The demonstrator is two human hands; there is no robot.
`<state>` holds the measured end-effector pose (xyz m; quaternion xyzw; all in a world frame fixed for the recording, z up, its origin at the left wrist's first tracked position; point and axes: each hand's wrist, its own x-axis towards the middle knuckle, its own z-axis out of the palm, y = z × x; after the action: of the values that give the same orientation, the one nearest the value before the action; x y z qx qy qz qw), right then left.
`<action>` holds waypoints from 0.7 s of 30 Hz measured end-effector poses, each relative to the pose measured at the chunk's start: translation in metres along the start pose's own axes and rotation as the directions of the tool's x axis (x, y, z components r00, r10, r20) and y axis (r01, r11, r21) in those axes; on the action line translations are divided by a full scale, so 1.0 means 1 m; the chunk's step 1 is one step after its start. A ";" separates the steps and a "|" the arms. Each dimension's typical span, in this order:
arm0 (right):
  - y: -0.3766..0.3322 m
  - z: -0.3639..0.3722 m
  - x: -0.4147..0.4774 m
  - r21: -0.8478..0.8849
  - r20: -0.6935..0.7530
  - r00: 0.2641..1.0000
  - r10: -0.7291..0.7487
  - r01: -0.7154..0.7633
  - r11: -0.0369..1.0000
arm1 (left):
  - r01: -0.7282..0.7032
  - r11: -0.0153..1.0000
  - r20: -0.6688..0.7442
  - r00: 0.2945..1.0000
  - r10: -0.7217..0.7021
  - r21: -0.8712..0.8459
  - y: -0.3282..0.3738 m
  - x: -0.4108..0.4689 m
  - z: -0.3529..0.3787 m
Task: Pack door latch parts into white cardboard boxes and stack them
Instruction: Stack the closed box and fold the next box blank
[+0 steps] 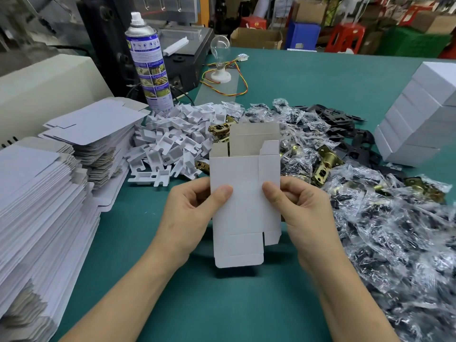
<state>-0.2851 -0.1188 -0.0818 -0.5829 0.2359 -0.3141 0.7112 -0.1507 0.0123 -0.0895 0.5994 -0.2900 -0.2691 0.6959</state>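
Note:
I hold a flat, unfolded white cardboard box (244,208) upright above the green table (222,304). My left hand (190,218) pinches its left edge, thumb on the front. My right hand (301,213) pinches its right edge the same way. The box's top and bottom flaps stick out unfolded. Behind it lie a heap of white plastic inserts (172,141), brass latch parts (323,164), black plates (345,134) and many clear bags of dark small parts (394,230). Finished white boxes (419,114) stand stacked at the right.
Two stacks of flat box blanks (44,206) fill the left side. A tall spray can (148,65) stands at the back left beside a beige machine (44,87). A light bulb in a socket (220,60) with coloured wires sits behind the heaps.

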 end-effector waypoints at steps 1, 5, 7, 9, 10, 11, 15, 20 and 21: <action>0.000 0.000 0.000 0.010 0.003 1.000 0.017 -0.017 1.000 | 0.000 1.000 0.004 1.000 0.000 -0.003 0.001 0.000 0.001; -0.001 -0.001 0.001 -0.001 0.031 0.996 0.086 -0.086 0.996 | 0.029 0.998 0.062 0.998 -0.025 -0.054 0.003 0.000 0.002; -0.002 0.000 0.002 -0.012 0.027 0.996 0.080 -0.079 0.997 | 0.024 0.999 0.063 0.998 -0.022 -0.039 0.003 0.001 0.003; -0.003 0.002 0.002 -0.018 0.028 0.998 0.058 -0.058 0.998 | 0.002 1.000 0.023 1.000 -0.001 -0.025 0.002 0.001 0.004; -0.003 0.003 0.002 -0.019 0.026 0.999 0.038 -0.037 0.999 | -0.014 1.000 0.005 1.000 0.014 -0.017 0.002 0.001 0.004; -0.003 0.004 0.001 -0.020 0.023 1.000 0.014 -0.014 1.000 | -0.031 1.000 -0.012 0.999 0.031 -0.001 0.001 0.001 0.004; -0.004 0.004 -0.001 0.009 0.050 0.998 -0.034 0.033 0.999 | -0.096 0.993 -0.037 0.994 0.099 0.069 -0.001 0.000 0.004; -0.005 0.005 -0.002 0.038 0.109 0.992 -0.062 0.059 0.998 | -0.198 0.969 -0.023 0.979 0.204 0.150 -0.002 0.002 0.000; -0.004 0.005 -0.002 0.046 0.121 0.990 -0.075 0.070 0.996 | -0.217 0.963 -0.022 0.975 0.223 0.158 -0.001 0.002 -0.002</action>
<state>-0.2838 -0.1142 -0.0766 -0.5943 0.1637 -0.3081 0.7246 -0.1482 0.0120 -0.0904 0.6207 -0.3610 -0.1551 0.6784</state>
